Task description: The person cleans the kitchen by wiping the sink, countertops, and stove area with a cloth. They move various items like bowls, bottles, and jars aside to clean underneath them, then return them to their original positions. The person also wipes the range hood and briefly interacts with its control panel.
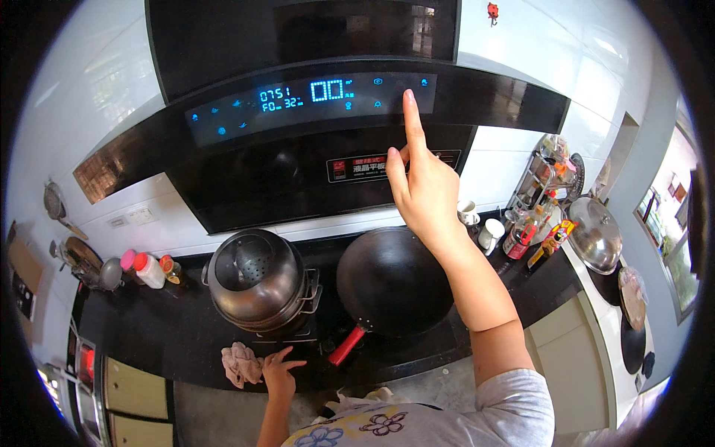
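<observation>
My right hand (pixel 426 182) is raised to the lit touch panel (pixel 320 100) of the black range hood. Its index finger points up at the panel's right part, the thumb stands apart, the other fingers are curled, and it holds nothing. Low at the counter's front edge is my left hand (pixel 279 372), fingers apart, right beside a crumpled pinkish cloth (pixel 241 365); whether it touches the cloth I cannot tell. Behind it a lidded dark metal pot (pixel 257 287) stands on the stove. To its right sits a black wok (pixel 395 287) with a red handle (pixel 346 346).
Seasoning jars (pixel 150 271) stand at the counter's left. On the right are a white mug (pixel 491 235), sauce bottles (pixel 521 237), a rack (pixel 536 182) and a domed metal lid (pixel 596 232). A strainer (pixel 56 201) hangs on the left wall.
</observation>
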Action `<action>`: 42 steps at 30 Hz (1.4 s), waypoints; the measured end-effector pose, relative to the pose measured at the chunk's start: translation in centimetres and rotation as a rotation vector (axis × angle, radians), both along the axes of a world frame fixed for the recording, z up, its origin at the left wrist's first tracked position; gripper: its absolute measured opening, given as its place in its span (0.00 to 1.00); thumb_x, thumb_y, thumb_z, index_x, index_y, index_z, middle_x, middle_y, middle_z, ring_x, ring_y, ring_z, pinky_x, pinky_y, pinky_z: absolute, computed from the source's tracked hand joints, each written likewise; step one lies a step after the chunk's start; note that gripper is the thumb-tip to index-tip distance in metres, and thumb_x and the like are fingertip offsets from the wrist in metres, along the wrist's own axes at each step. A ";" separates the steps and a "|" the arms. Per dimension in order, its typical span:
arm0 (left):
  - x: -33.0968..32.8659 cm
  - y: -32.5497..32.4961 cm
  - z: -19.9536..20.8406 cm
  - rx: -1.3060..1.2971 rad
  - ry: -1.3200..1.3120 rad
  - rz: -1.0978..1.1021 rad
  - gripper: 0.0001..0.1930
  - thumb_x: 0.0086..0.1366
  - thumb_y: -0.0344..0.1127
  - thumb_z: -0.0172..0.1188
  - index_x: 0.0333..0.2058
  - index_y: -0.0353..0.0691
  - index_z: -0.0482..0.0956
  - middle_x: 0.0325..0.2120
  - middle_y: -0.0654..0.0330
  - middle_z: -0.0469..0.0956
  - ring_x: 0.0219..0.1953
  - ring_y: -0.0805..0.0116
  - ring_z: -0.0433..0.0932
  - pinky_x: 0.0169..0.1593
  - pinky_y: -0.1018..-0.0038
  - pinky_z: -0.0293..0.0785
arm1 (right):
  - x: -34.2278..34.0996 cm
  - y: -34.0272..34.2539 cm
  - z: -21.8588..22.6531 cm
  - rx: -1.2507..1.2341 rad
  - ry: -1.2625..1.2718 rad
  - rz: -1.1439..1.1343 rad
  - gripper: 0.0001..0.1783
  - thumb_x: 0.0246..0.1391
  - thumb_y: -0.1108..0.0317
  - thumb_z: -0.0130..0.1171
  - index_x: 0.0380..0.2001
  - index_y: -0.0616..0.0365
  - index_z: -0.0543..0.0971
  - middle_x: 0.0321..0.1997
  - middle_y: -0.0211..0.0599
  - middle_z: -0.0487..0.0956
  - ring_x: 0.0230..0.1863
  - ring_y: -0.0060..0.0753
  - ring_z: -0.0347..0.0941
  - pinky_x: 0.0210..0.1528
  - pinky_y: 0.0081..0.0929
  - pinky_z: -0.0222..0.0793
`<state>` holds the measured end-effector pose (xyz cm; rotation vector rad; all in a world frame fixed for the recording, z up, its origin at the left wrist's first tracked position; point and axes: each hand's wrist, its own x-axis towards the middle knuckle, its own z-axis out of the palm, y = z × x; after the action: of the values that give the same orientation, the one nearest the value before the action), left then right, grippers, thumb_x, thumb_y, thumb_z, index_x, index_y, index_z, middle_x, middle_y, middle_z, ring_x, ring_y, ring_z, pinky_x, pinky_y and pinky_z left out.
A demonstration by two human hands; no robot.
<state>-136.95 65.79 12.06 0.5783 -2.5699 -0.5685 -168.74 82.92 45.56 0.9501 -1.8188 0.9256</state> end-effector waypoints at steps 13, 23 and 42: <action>1.0 -1.4 -2.7 0.502 -0.261 0.124 0.51 0.65 0.25 0.55 0.73 0.50 0.23 0.43 0.55 0.85 0.29 0.60 0.83 0.35 0.69 0.78 | 0.2 -0.7 0.4 0.016 0.032 -0.080 0.44 0.58 0.66 0.54 0.75 0.51 0.49 0.17 0.36 0.76 0.16 0.37 0.74 0.19 0.33 0.67; 0.2 0.3 -0.9 0.509 -0.200 0.047 0.50 0.65 0.27 0.57 0.74 0.51 0.28 0.43 0.56 0.85 0.33 0.60 0.84 0.37 0.68 0.79 | 0.4 -1.2 1.4 0.080 0.014 -0.226 0.43 0.60 0.64 0.52 0.75 0.47 0.48 0.14 0.37 0.75 0.14 0.39 0.74 0.20 0.35 0.68; 2.8 0.5 -3.1 0.589 -0.044 0.139 0.31 0.63 0.29 0.62 0.56 0.42 0.50 0.39 0.50 0.78 0.33 0.57 0.84 0.36 0.63 0.78 | 1.2 0.5 0.7 0.022 -0.112 -0.068 0.45 0.60 0.68 0.51 0.76 0.43 0.43 0.18 0.38 0.78 0.18 0.39 0.76 0.26 0.36 0.72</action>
<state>-134.14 66.31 8.91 0.9564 -2.3577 -1.2861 -167.53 83.43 46.27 0.8590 -1.9470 0.9345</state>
